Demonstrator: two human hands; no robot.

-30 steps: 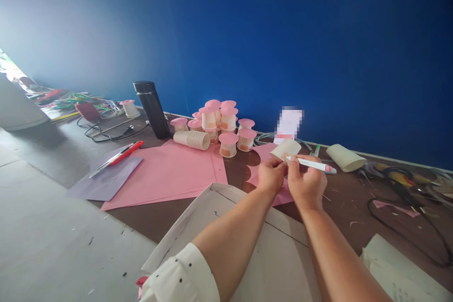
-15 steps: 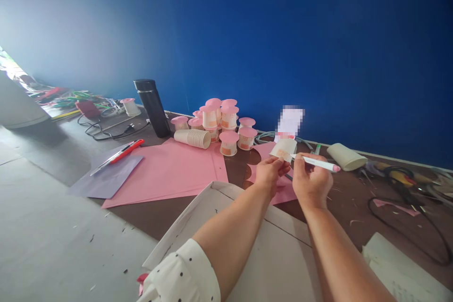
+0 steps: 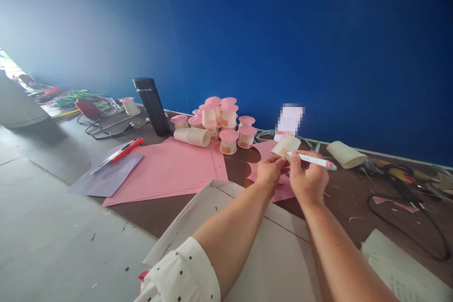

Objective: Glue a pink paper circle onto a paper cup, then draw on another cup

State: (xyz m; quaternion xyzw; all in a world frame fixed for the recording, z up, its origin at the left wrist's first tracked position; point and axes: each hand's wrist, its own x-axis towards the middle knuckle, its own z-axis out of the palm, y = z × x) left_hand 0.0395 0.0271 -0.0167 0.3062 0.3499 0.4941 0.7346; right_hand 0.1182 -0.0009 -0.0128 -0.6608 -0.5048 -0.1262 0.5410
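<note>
My left hand (image 3: 272, 170) is closed on a small white paper cup (image 3: 290, 144), tilted, with an orange-pink drawing on its side. In my right hand (image 3: 309, 177) is a white marker (image 3: 313, 159), its tip touching the cup near the drawing and its pinkish end pointing right. Beneath my hands lies a cut sheet of pink paper (image 3: 283, 191). To the left stand several finished-looking cups (image 3: 228, 141) with pink round tops and orange drawings. Beside them lies a nested stack of plain paper cups (image 3: 191, 137).
Pink sheets (image 3: 170, 165), a purple sheet (image 3: 116, 174) and a red utility knife (image 3: 123, 149) lie left. A black bottle (image 3: 153, 108) stands behind. At right are a larger cup (image 3: 345, 155) and black cables (image 3: 396, 188). A white board (image 3: 240, 240) lies under my forearms.
The cup has tipped and turned in my left hand, so its drawing faces differently. My right hand with the marker has shifted slightly left and down.
</note>
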